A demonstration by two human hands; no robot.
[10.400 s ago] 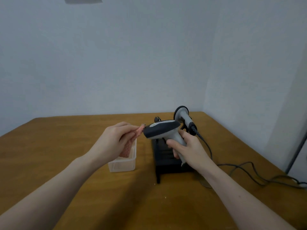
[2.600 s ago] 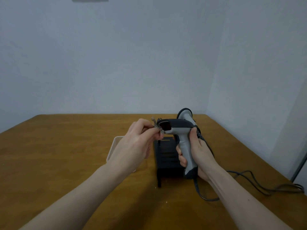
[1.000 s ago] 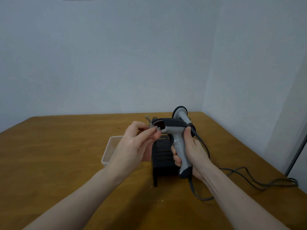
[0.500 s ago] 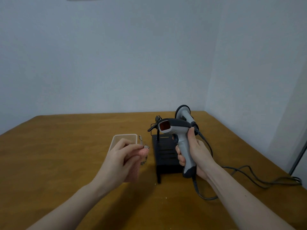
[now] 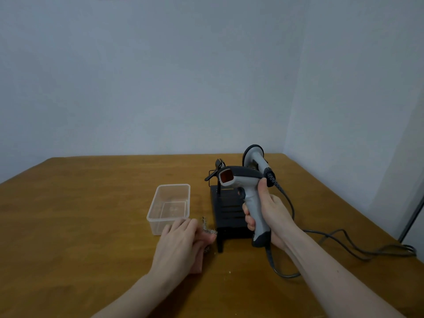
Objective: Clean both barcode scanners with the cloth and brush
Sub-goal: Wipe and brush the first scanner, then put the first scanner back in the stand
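Right hand (image 5: 267, 214) is wrapped around the grey handle of a barcode scanner (image 5: 243, 193), held upright above the black stand (image 5: 229, 214), its orange window turned leftward. Left hand (image 5: 181, 246) is lowered palm-down on the counter (image 5: 80, 226) just left of the stand, fingers closed over a cloth (image 5: 207, 230) with a checkered edge.
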